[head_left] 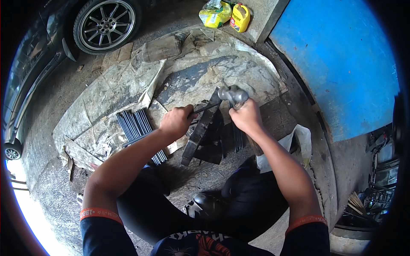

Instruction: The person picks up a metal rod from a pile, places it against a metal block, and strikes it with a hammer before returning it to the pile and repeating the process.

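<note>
My left hand [176, 121] grips a thin dark metal rod [205, 107] that points right toward a slanted metal bar [200, 128]. My right hand [247, 116] is closed on the handle of a ball-peen hammer [232, 94], whose steel head sits just above the rod's far end. The bar leans against dark metal plates [213, 143] on the ground between my knees. A bundle of dark rods [136, 126] lies left of my left forearm.
Flattened cardboard [128, 81] covers the concrete floor. A car wheel [104, 23] stands at the top left, a yellow jug [240, 17] and a bag [215, 13] at the top. A blue panel [341, 59] stands at the right, a white cloth [299, 136] beside my right arm.
</note>
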The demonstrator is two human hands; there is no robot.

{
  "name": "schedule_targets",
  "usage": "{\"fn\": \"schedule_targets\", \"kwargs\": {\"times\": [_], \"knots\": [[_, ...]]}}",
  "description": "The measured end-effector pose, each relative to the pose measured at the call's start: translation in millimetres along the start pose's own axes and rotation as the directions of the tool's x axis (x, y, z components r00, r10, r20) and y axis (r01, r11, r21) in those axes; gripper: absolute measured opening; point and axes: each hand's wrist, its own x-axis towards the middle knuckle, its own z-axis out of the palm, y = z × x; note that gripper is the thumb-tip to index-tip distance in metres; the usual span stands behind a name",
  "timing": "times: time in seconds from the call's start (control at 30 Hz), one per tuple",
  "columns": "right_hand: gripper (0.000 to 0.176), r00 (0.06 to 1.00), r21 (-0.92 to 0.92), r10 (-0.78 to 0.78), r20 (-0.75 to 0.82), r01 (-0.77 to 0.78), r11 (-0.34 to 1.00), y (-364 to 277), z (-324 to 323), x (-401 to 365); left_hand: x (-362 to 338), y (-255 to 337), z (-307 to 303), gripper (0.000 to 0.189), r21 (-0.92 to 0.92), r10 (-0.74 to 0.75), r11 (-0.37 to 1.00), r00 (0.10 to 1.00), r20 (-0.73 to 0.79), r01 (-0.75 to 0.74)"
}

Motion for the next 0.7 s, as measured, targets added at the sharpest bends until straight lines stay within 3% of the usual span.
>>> {"fn": "schedule_targets", "kwargs": {"times": [0.07, 0.1, 0.17, 0.23, 0.3, 0.37, 0.4, 0.43, 0.47, 0.5, 0.6, 0.63, 0.7], "knots": [[0.025, 0.998, -0.198, 0.016, 0.061, -0.004, 0.98, -5, 4, -3, -1, 0, 0, 0.027, 0.019, -0.007, 1.0, 1.0, 0.004, 0.007], [0.025, 0.998, -0.198, 0.014, 0.062, -0.002, 0.98, -8, 3, -3, -1, -1, 0, 0.028, 0.005, -0.006, 1.0, 1.0, 0.007, 0.006], [0.024, 0.999, -0.109, -0.035, -0.013, 0.033, 0.994, -14, -1, -2, -1, -3, 2, 0.029, -0.014, -0.011, 1.0, 1.0, 0.012, 0.011], [0.023, 0.967, 0.053, -0.19, -0.168, 0.202, 0.978, -41, -17, -5, 0, -5, 3, 0.028, 0.007, -0.021, 1.0, 1.0, 0.021, 0.02], [0.02, 0.954, 0.252, -0.191, -0.229, 0.247, 0.936, -60, -30, -6, 0, -5, 2, 0.028, 0.01, -0.027, 1.0, 0.999, 0.034, 0.027], [0.019, 0.826, 0.205, -0.419, -0.376, 0.516, 0.832, -62, -31, -3, 3, -7, 4, 0.027, 0.02, -0.03, 0.999, 0.999, 0.035, 0.029], [0.017, 0.819, 0.148, -0.41, -0.402, 0.5, 0.853, -49, -24, -7, 6, -8, 5, 0.028, -0.003, -0.026, 1.0, 0.999, 0.038, 0.026], [0.021, 0.832, 0.059, -0.47, -0.296, 0.507, 0.86, -27, -14, -7, 5, -8, 6, 0.028, -0.029, -0.025, 0.999, 0.999, 0.046, 0.026], [0.024, 0.962, -0.131, -0.264, -0.065, 0.254, 0.958, -13, -1, -6, 3, -8, 7, 0.028, -0.029, -0.027, 0.999, 0.998, 0.055, 0.029], [0.027, 0.994, -0.367, 0.012, 0.106, 0.028, 0.93, -5, 6, -3, 3, -10, 8, 0.028, -0.068, -0.024, 0.997, 0.999, 0.029, 0.026], [0.03, 0.987, -0.242, 0.111, 0.114, -0.081, 0.967, 5, -2, -1, 4, -14, 5, 0.031, -0.07, 0.041, 0.997, 0.999, 0.006, -0.041], [0.027, 0.999, -0.169, 0.028, 0.023, -0.024, 0.985, 5, -4, -4, 4, -10, 5, 0.031, -0.073, 0.024, 0.997, 0.999, 0.036, -0.021], [0.026, 0.989, -0.083, 0.148, 0.032, -0.145, 0.986, 7, -9, -3, 1, -7, 10, 0.028, -0.125, 0.104, 0.987, 0.994, 0.029, -0.1]]}}
